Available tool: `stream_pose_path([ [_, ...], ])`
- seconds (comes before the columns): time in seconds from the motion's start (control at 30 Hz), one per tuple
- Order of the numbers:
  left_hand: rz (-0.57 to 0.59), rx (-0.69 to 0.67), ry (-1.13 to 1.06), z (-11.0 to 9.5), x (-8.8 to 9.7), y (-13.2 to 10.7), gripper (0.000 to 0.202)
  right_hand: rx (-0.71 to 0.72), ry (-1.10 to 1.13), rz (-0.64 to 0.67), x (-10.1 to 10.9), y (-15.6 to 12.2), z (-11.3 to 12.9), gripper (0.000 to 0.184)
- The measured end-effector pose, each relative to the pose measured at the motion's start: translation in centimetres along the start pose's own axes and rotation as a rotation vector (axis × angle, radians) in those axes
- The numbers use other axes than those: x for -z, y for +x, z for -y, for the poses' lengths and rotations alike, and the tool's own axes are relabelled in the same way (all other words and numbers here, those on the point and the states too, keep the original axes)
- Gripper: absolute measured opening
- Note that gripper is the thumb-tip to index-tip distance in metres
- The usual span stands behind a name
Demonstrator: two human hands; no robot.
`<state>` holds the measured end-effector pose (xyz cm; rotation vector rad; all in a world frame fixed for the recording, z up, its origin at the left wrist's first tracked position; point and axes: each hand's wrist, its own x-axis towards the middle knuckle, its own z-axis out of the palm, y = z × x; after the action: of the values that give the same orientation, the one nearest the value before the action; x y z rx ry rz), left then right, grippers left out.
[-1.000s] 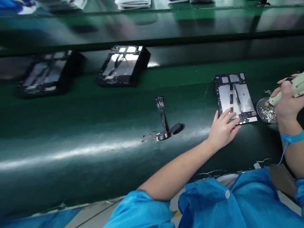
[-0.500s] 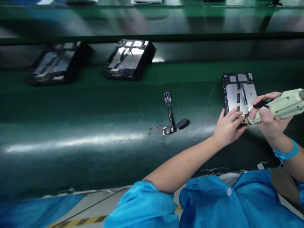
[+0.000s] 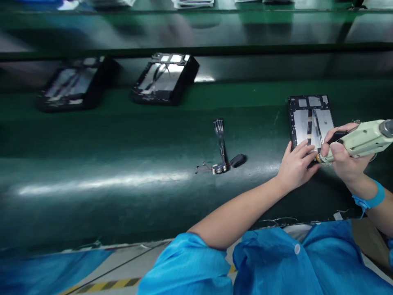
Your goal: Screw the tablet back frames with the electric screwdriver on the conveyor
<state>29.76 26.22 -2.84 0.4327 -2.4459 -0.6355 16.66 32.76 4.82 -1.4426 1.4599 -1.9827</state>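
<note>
My right hand (image 3: 348, 157) is wrapped round a pale green electric screwdriver (image 3: 365, 139), which lies tilted with its tip low and to the left. The tip meets the near edge of a black, tablet-like device (image 3: 301, 123) with silver panels and dark ribbon cables. On the near left part of this device rests my left hand (image 3: 296, 166), its fingers spread over the surface and the thumb by the front edge. Fingers and tool hide the exact spot under the tip. A blue band (image 3: 370, 197) circles my right wrist.
Left of my hands lie a small circuit board with wires (image 3: 219, 168) and a black oval part (image 3: 238, 160) on the green work surface (image 3: 138, 143). Farther back are two thick black devices, one nearer the middle (image 3: 166, 78) and one blurred (image 3: 70, 84) at left. A shelf (image 3: 215, 30) runs behind.
The view has shifted slightly. The screwdriver and my right hand have shifted a little down and left; the left hand stays on the device.
</note>
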Motion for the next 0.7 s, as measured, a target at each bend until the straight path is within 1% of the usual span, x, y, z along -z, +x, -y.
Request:
stream_pose_path([
  [0.2, 0.019, 0.002, 0.03, 0.0, -0.1, -0.5, 0.025, -0.021, 0.002, 0.002, 0.0, -0.9, -0.7, 0.027],
  [0.3, 0.019, 0.011, 0.065, 0.2, -0.3, -0.8, 0.024, -0.026, 0.023, 0.007, 0.4, -0.6, -0.6, 0.027],
  [0.33, 0.03, 0.014, 0.078, 0.4, -0.3, -0.7, 0.025, -0.029, 0.034, -0.009, 0.7, -0.4, -0.4, 0.027],
  [0.4, 0.067, 0.027, 0.117, 1.1, -0.3, 0.3, 0.027, -0.019, 0.058, -0.093, 1.4, 0.3, 0.0, 0.027],
  [0.47, 0.109, 0.068, 0.181, 2.2, 0.0, 2.6, 0.028, 0.006, 0.057, -0.207, 2.3, 0.9, 0.4, 0.027],
  [0.53, 0.136, 0.148, 0.263, 3.8, 0.2, 6.0, 0.028, 0.019, 0.032, -0.284, 3.3, 1.4, 0.3, 0.028],
  [0.63, 0.143, 0.272, 0.355, 6.5, 0.5, 11.9, 0.03, 0.007, -0.034, -0.298, 4.6, 1.7, -0.6, 0.026],
  [0.7, 0.128, 0.347, 0.382, 8.1, 0.4, 15.0, 0.031, -0.005, -0.093, -0.302, 5.1, 1.7, -1.3, 0.024],
])
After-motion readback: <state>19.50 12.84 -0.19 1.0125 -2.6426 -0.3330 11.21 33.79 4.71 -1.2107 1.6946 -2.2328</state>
